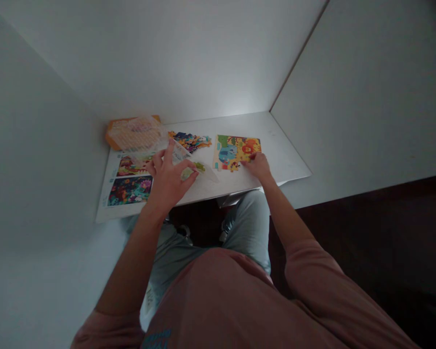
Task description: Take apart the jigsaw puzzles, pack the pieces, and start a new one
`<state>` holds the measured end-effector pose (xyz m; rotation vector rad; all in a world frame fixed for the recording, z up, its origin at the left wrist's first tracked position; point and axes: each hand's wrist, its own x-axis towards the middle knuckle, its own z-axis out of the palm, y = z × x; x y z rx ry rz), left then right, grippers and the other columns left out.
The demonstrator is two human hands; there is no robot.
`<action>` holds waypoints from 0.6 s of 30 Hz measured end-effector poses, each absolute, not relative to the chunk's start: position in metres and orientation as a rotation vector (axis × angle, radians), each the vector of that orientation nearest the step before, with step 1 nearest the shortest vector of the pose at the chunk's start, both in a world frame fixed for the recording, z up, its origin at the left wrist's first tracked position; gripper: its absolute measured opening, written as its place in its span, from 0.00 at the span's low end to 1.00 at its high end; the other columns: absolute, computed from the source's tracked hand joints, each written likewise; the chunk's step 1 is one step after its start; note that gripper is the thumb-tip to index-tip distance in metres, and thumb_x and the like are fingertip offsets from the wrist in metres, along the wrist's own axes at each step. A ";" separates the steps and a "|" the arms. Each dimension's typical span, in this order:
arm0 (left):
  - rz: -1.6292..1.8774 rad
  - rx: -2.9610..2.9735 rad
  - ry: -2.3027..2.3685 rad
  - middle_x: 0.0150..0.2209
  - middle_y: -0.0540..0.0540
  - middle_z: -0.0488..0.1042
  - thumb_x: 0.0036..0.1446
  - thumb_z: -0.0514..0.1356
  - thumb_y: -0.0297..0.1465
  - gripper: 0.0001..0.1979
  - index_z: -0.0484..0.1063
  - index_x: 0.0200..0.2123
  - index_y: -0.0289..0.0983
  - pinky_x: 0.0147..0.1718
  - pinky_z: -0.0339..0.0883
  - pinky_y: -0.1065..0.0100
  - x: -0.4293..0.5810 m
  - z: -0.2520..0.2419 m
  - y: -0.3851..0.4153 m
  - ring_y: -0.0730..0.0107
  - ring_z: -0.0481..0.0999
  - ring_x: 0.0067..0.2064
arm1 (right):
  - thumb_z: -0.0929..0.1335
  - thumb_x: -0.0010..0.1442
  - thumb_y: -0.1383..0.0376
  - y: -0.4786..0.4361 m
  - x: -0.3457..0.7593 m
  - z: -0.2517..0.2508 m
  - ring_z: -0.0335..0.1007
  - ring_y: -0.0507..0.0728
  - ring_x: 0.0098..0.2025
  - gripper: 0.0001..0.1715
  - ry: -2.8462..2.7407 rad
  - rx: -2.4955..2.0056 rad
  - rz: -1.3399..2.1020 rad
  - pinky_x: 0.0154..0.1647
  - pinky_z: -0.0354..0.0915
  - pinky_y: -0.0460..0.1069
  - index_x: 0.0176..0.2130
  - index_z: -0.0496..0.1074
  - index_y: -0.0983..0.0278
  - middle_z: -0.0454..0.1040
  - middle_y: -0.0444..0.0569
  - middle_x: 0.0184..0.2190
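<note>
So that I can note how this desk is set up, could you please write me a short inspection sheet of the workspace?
Surface: white desk, flat and level.
Job's things: jigsaw puzzle lying flat, with a lion in its picture; pale sheet at the left hand.
Clutter: loose puzzle pieces, orange box, printed picture sheet.
Hands: left hand on the pale sheet, fingers spread; right hand at the puzzle's lower edge.
Cables: nothing seen.
Surroundings: white walls, dark floor.
</note>
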<state>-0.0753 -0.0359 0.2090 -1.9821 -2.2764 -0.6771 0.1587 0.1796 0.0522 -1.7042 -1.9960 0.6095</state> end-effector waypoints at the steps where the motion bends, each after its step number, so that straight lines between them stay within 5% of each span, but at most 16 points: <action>1: -0.676 -1.984 -2.274 0.59 0.49 0.58 0.56 0.55 0.40 0.10 0.73 0.38 0.47 0.56 0.46 0.40 -0.076 0.209 -0.036 0.46 0.49 0.61 | 0.70 0.48 0.54 0.180 0.159 0.053 0.66 0.62 0.43 0.20 -1.993 -1.699 0.633 0.45 0.64 0.58 0.36 0.62 0.59 0.69 0.56 0.41; 10: -0.659 -2.000 -2.282 0.61 0.51 0.55 0.56 0.54 0.41 0.10 0.73 0.38 0.48 0.57 0.46 0.42 -0.077 0.210 -0.036 0.47 0.50 0.61 | 0.70 0.47 0.66 0.195 0.162 0.050 0.67 0.52 0.34 0.25 -1.601 -1.410 1.107 0.38 0.66 0.48 0.43 0.57 0.58 0.70 0.42 0.32; 18: -0.713 -1.999 -2.289 0.60 0.49 0.58 0.56 0.54 0.42 0.10 0.73 0.37 0.48 0.57 0.45 0.40 -0.078 0.209 -0.035 0.46 0.50 0.61 | 0.67 0.51 0.66 0.211 0.158 0.057 0.66 0.50 0.31 0.15 -1.563 -1.338 1.159 0.33 0.65 0.49 0.40 0.61 0.61 0.73 0.44 0.34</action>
